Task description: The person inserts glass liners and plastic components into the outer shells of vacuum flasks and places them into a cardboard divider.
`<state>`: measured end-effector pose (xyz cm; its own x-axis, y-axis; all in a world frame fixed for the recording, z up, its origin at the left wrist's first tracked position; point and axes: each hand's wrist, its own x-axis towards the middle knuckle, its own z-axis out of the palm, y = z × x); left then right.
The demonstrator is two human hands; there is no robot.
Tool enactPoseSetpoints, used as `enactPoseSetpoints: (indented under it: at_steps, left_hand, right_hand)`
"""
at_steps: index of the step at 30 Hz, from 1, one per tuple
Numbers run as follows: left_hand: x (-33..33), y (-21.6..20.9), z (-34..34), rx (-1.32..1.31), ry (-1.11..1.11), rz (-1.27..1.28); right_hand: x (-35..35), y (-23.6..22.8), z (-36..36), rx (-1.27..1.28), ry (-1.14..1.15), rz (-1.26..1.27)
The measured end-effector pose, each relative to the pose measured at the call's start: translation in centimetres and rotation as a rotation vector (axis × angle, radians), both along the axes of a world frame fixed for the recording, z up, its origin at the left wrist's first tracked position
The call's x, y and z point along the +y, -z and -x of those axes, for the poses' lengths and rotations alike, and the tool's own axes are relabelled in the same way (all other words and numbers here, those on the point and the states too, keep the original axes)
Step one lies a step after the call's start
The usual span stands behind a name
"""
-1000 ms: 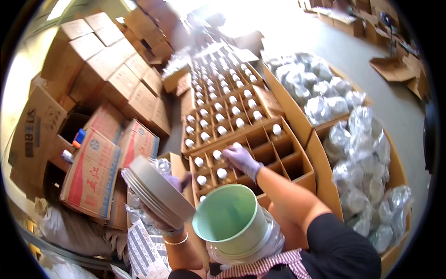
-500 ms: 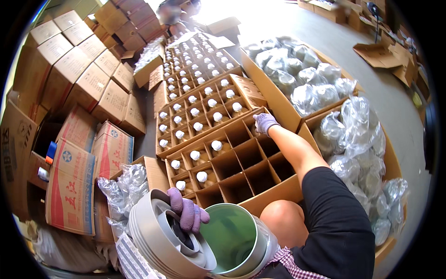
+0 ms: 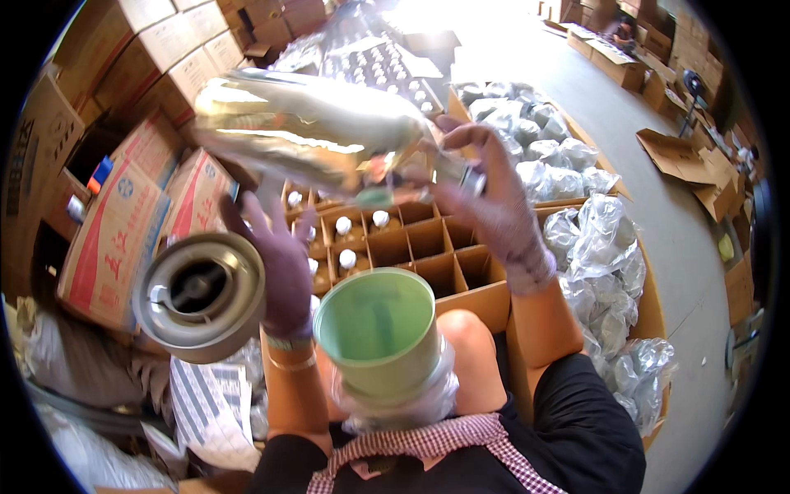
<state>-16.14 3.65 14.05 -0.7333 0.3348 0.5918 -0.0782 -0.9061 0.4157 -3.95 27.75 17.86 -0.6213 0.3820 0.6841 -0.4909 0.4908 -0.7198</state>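
A shiny silver-gold vacuum flask liner (image 3: 304, 128) lies nearly level in the air, smeared by motion. My gloved right hand (image 3: 494, 189) has its fingers around the narrow neck end. Under the liner's wide end, my gloved left hand (image 3: 284, 259) has its fingers spread; whether they touch the liner I cannot tell. Just left of that hand is a grey ringed round part (image 3: 197, 296) with a dark hole. Upright between my legs stands a pale green open cylinder (image 3: 378, 321) with clear plastic around its lower part. Beyond it, white-topped bottle shapes (image 3: 380, 219) sit in a divided carton (image 3: 473, 309).
Printed cartons (image 3: 115, 239) are stacked at the left. Along the right, long boxes hold plastic-wrapped round items (image 3: 605, 239). A printed paper sheet (image 3: 210, 403) lies at lower left, and an opened carton (image 3: 683, 165) is on the floor at right.
My right hand has come back from the divided carton and now has the liner up in the air. My left hand has left the grey part's top and spread its fingers. The view has shifted.
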Motion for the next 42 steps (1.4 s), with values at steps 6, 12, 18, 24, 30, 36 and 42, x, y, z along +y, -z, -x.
enactPoseSetpoints:
  at_steps: [6, 12, 18, 24, 30, 36, 42]
  left_hand:
    - [-6.8, -4.4, 1.0, 1.075, -1.656, 0.961]
    - [-7.8, 5.0, -1.0, 0.764, -0.393, 0.507]
    - [-8.6, 1.7, -8.9, 0.289, -0.020, 0.642]
    - [-8.2, 0.5, -10.4, 0.173, -0.087, 0.617]
    - [-8.9, 1.9, -9.0, -0.009, 0.116, 0.648]
    - [-8.5, 2.7, -9.3, 0.160, 0.030, 0.602]
    - [-8.9, 3.8, -8.9, 0.236, 0.045, 0.628]
  right_hand:
    - [-7.0, 3.0, -3.8, -0.154, -0.680, 0.153]
    - [-8.2, 8.2, -3.1, -0.213, -0.646, 0.481]
    - [-6.9, 5.8, -3.7, -0.479, -0.804, 0.473]
    - [-5.5, -0.5, 0.2, -0.668, -0.864, -0.537]
    - [-12.2, -4.1, 0.5, -1.050, -0.349, -1.015]
    - [-8.2, -1.9, 1.2, -0.930, -0.796, -0.888]
    - [-8.1, -1.7, -0.3, -0.906, -0.781, -0.871]
